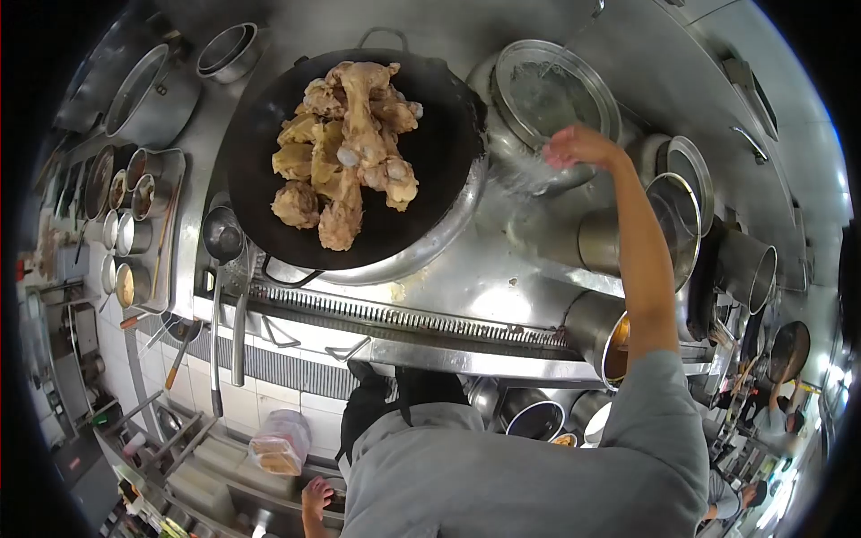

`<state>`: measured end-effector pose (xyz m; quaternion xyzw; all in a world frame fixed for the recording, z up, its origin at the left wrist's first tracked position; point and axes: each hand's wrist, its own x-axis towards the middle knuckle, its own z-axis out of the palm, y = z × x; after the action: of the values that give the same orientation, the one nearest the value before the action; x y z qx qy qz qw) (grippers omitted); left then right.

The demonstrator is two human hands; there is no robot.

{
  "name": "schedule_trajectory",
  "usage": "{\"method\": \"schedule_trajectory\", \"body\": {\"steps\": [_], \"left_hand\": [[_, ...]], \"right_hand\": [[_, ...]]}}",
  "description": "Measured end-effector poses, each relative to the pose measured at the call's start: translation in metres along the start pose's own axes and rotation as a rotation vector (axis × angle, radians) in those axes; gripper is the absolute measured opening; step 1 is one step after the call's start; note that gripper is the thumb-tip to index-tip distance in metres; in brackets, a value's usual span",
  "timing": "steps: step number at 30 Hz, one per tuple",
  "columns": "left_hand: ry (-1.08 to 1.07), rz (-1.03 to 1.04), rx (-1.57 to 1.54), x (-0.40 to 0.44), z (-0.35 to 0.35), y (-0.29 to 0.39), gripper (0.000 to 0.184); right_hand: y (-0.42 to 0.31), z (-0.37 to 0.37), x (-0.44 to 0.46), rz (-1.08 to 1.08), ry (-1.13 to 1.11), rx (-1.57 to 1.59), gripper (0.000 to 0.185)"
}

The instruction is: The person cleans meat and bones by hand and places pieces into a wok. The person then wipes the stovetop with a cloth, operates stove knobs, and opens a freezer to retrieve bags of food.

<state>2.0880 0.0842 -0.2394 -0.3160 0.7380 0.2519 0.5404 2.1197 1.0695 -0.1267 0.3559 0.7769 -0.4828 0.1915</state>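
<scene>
My right hand (569, 147) reaches over the front rim of a round metal basin (613, 112) at the back of the steel stove top. A pale, blurred splash (520, 175) spreads just below and left of its fingers, and their exact pose is smeared. To the left, a large black wok (256, 152) holds a pile of cooked meaty bones (357, 117) and yellowish pieces (309, 151). Low at the bottom, my left hand (317, 496) hangs by my side with fingers loosely apart, beside a small dark round container (337, 491).
A ladle (222, 238) leans at the wok's left, its handle over the stove's front edge. Steel pots (599, 240) crowd the right side. Several seasoning containers (134, 235) fill a tray at left. A plastic bag (281, 439) sits behind me; other people (776, 421) are far right.
</scene>
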Motion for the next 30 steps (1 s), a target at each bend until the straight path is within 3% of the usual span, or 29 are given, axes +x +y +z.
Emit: {"method": "schedule_trajectory", "body": {"steps": [1, 3, 4, 6, 8, 10, 12, 16, 17, 22, 26, 27, 28, 29, 30], "left_hand": [[0.024, 0.019, -0.015, 0.0, 0.002, 0.0, 0.036], [0.027, 0.028, -0.016, -0.002, 0.001, 0.006, 0.036], [0.032, 0.037, -0.022, -0.004, 0.001, 0.011, 0.035], [0.043, 0.044, -0.025, -0.007, -0.002, 0.018, 0.037], [0.066, 0.104, -0.048, -0.01, -0.009, 0.016, 0.041], [0.072, 0.092, -0.068, -0.009, -0.016, 0.016, 0.044], [0.085, 0.103, -0.077, -0.008, -0.017, 0.014, 0.045], [0.076, 0.124, -0.082, 0.008, -0.013, 0.011, 0.043], [0.021, 0.211, -0.105, 0.028, -0.016, 0.001, 0.043], [-0.015, 0.246, -0.128, 0.062, -0.03, 0.005, 0.046], [-0.043, 0.334, -0.246, 0.103, -0.068, -0.017, 0.047], [-0.039, 0.354, -0.256, 0.114, -0.078, -0.026, 0.048], [-0.027, 0.365, -0.275, 0.124, -0.087, -0.039, 0.048], [0.001, 0.383, -0.277, 0.132, -0.098, -0.051, 0.048], [0.024, 0.395, -0.277, 0.139, -0.107, -0.063, 0.049]], "right_hand": [[0.005, -0.002, 0.004, 0.005, -0.001, 0.002, 0.035], [0.014, -0.006, 0.023, -0.038, 0.41, -0.041, 0.044], [0.026, -0.009, 0.036, -0.045, 0.404, -0.037, 0.044], [0.057, -0.017, 0.063, 0.053, 0.714, -0.228, 0.049], [0.078, -0.016, 0.086, 0.186, 0.829, -0.19, 0.043], [0.074, -0.013, 0.086, 0.2, 0.696, 0.276, 0.037], [0.055, -0.015, 0.066, 0.165, 0.41, 0.668, 0.031], [0.022, -0.001, 0.027, 0.047, -0.028, 0.774, 0.027], [0.003, 0.028, 0.019, 0.085, -0.086, 0.711, 0.03], [-0.063, 0.15, -0.028, 0.156, -0.18, 0.442, 0.033], [-0.044, 0.211, -0.062, -0.087, 0.223, 0.327, 0.027], [-0.02, 0.21, -0.059, 0.03, 0.252, 0.224, 0.032], [0.013, 0.215, -0.063, -0.06, 0.371, 0.249, 0.03], [0.01, 0.224, -0.078, -0.268, 0.621, -0.593, 0.028], [0.04, 0.227, -0.087, -0.244, 0.745, -0.785, 0.032]]}}
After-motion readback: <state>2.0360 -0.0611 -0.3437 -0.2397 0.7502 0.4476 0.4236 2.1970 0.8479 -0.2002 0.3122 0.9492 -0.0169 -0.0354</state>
